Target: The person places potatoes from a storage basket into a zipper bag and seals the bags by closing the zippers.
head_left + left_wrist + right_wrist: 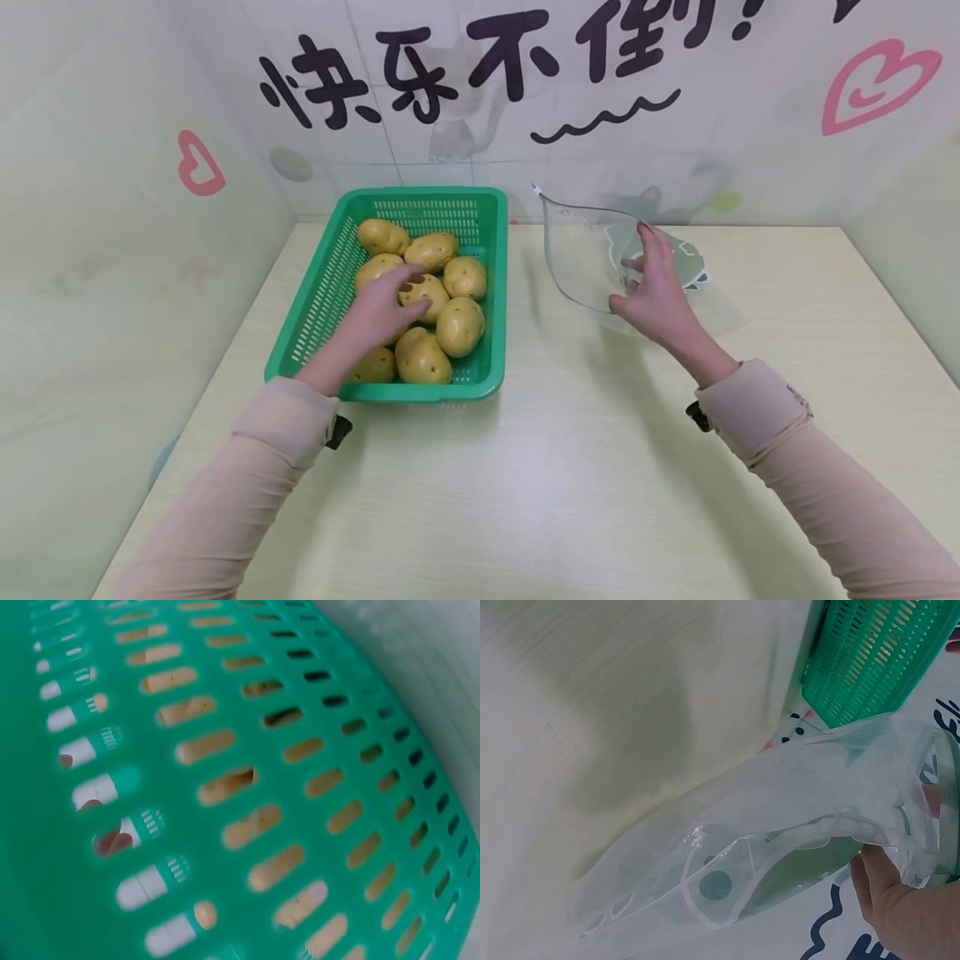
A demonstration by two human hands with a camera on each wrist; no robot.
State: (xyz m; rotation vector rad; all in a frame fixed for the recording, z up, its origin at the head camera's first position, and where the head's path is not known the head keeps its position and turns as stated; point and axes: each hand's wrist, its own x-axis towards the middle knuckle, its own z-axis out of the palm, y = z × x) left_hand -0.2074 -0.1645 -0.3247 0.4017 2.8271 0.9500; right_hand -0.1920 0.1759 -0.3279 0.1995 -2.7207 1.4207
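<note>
A green plastic basket (497, 333) holds several yellow potatoes (460, 327). My left hand (375, 310) reaches over its left side, with fingers and thumb spread about a potato (426, 298) in the middle. Whether they touch it is hard to tell. In the left wrist view the slotted basket wall (262, 780) hides the hand almost wholly. On the right, my right hand (660, 287) grips a clear plastic zip bag (581, 250) near its mouth, which gapes toward the basket. In the right wrist view the bag (795, 795) shows a green printed figure, with fingers (877, 877) at its edge.
The pale wooden table (487, 492) extends in front of the basket and bag. A wall sheet (465, 75) with black characters and pink hearts stands close behind them. Similar pale sheets (97, 250) close off the left and right sides.
</note>
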